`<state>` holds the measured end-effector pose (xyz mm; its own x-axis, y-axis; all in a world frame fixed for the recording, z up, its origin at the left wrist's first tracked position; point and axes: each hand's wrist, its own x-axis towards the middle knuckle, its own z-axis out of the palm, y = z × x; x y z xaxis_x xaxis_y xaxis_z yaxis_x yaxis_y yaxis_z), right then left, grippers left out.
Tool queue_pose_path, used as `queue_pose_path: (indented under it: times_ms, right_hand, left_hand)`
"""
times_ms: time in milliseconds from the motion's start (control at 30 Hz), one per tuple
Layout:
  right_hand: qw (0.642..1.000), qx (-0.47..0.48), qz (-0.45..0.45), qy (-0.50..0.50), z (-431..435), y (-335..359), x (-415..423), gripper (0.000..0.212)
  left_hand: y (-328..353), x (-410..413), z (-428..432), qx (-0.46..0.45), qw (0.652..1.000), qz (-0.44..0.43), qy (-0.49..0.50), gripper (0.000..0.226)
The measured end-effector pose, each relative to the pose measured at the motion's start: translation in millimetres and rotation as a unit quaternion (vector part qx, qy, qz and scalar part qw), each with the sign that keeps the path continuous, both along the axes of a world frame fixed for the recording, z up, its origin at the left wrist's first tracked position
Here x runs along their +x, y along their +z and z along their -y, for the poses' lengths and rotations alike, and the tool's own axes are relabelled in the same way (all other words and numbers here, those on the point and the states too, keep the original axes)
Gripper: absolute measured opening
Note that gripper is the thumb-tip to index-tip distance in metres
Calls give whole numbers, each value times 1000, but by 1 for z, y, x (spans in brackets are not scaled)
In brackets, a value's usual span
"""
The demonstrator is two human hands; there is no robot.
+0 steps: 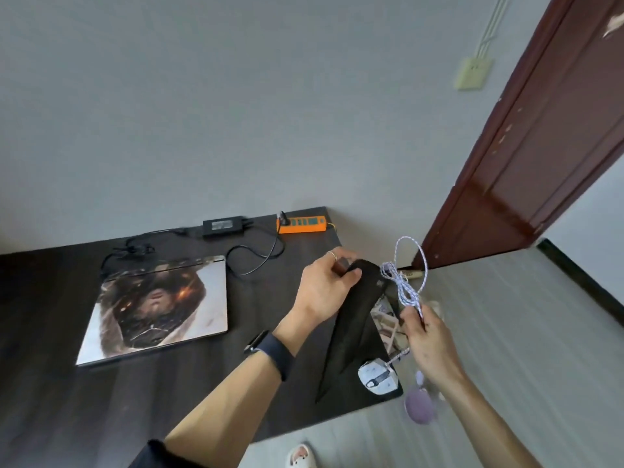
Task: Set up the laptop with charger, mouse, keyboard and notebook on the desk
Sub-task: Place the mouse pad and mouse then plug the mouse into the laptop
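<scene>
At the bottom of the frame a pale slipper [301, 457] shows on the grey striped floor [506, 349]. Above it, at lower right, the white mouse [377, 377] — rounded, with a dark wheel strip — rests near the corner of the dark wood-grain counter [50, 400]. Its braided white-and-purple cable [403, 285] rises in loose loops to the right hand [426, 336], whose fingers are pinched together on the strands. A soft lilac round object [419, 403], blurred, lies below that hand on the floor.

The left hand [322, 287], a dark band [275, 349] on its wrist and a ring on one finger, has its fingers clamped on the upper edge of a thin, matte black mat [347, 332], lifted and folded into a long pointed shape.

Left of centre lies the closed laptop [155, 307], flat and rectangular, its lid covered with a printed picture. Farther back, the black brick-shaped charger [224, 225] trails thin black cords [251, 260], one plugged into an orange power strip [301, 225] at the counter's far edge, against the plain grey wall [236, 96]. A reddish-brown wooden door [540, 130] fills the upper right.
</scene>
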<state>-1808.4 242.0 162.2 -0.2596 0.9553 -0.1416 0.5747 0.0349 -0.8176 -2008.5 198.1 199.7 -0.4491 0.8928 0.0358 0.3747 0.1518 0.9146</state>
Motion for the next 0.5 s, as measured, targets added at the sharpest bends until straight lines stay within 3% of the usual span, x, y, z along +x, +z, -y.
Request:
queue_pose_path:
  times_ms: [167, 267, 367, 500]
  right_hand:
    - [1000, -13, 1, 11, -47, -10, -12, 27]
    - [998, -33, 24, 37, -67, -26, -22, 28]
    - [994, -72, 26, 80, -96, -40, -33, 26]
    - [986, -95, 26, 131, -119, -43, -44, 29]
  left_hand:
    - [-46, -50, -28, -51, 972, 179, 143, 17]
    - [-82, -84, -26, -119, 967, 100, 201, 16]
    - [-123, -105, -18, -216, 957, -27, 192, 20]
    - [-160, -112, -2, -296, 929, -105, 197, 30]
